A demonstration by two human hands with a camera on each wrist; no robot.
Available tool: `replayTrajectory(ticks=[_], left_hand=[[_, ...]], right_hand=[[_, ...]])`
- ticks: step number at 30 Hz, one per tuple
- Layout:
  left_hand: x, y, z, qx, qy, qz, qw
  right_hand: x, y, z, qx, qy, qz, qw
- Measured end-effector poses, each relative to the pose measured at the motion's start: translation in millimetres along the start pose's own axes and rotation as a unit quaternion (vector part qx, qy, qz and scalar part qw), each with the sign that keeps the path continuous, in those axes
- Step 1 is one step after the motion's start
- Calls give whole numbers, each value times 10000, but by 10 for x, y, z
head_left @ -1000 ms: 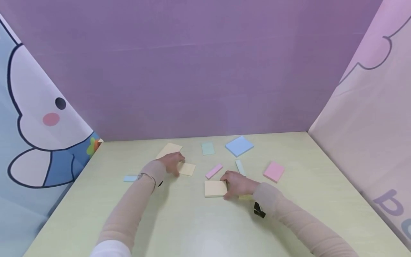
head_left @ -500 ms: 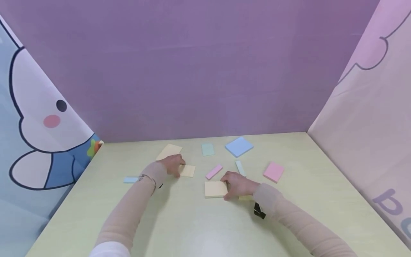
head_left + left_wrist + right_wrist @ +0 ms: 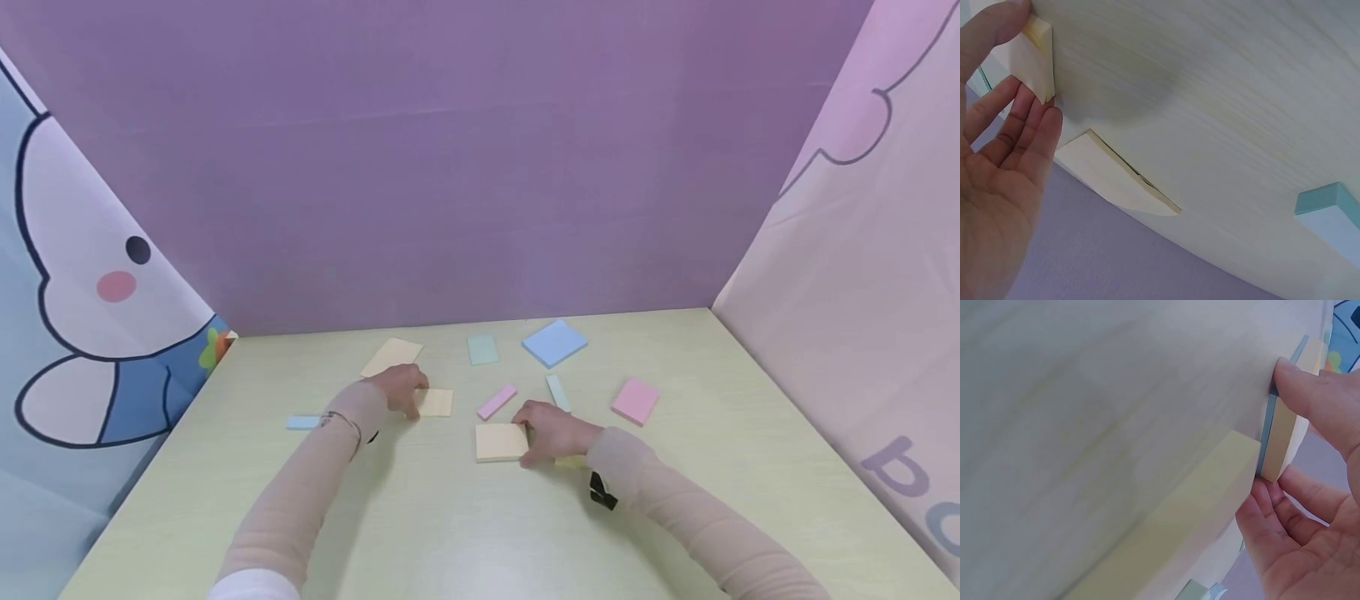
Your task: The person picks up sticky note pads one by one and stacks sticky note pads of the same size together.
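1. Currently, the left hand (image 3: pixel 401 390) pinches a small cream sticky-note pad (image 3: pixel 437 403) between thumb and fingers; whether it is off the table (image 3: pixel 450 533) cannot be told.
2. The right hand (image 3: pixel 558 430) grips a thick cream pad (image 3: pixel 501 442) by its edges, near the table's middle; blue shows along its underside, perhaps a second pad.
3. Progress looks early, as far as can be judged: the two held pads lie apart, the others scattered at varied angles.
4. Apparently left to handle: a large cream pad (image 3: pixel 392 357), mint pad (image 3: pixel 482 349), blue pad (image 3: pixel 555 343), pink pad (image 3: pixel 635 401), pink strip (image 3: pixel 497 402), pale green strip (image 3: pixel 558 393) and light-blue strip (image 3: pixel 303 423).
5. Partly hidden below the right wrist lies a yellow pad (image 3: pixel 572 462).
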State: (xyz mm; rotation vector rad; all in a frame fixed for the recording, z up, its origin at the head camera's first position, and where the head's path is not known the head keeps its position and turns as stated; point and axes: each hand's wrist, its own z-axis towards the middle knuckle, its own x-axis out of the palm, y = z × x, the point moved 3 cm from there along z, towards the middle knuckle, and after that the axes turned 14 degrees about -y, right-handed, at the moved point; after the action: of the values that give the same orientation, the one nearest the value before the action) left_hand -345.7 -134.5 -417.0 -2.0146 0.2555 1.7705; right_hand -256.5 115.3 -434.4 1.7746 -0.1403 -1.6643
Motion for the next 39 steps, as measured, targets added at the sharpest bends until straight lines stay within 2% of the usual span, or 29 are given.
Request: replayTrajectory(ticks=[8,17,26,39], left_hand=[[28,14,-8,109,-107,-125,9998],[50,-2,-35,229,-158,-65,9996],[80,-44,-67,53,-201,-87,9997],[100,-119,-107,304,-346,-63,9989]], right_hand=[[-11,18,-13,-32,-21,13,10000],[-5,10,-19,-31,-5,31,10000],[-14,-1,-19,-116,9,19,9999],[-8,-17,-10,-159,-19,24,9999]])
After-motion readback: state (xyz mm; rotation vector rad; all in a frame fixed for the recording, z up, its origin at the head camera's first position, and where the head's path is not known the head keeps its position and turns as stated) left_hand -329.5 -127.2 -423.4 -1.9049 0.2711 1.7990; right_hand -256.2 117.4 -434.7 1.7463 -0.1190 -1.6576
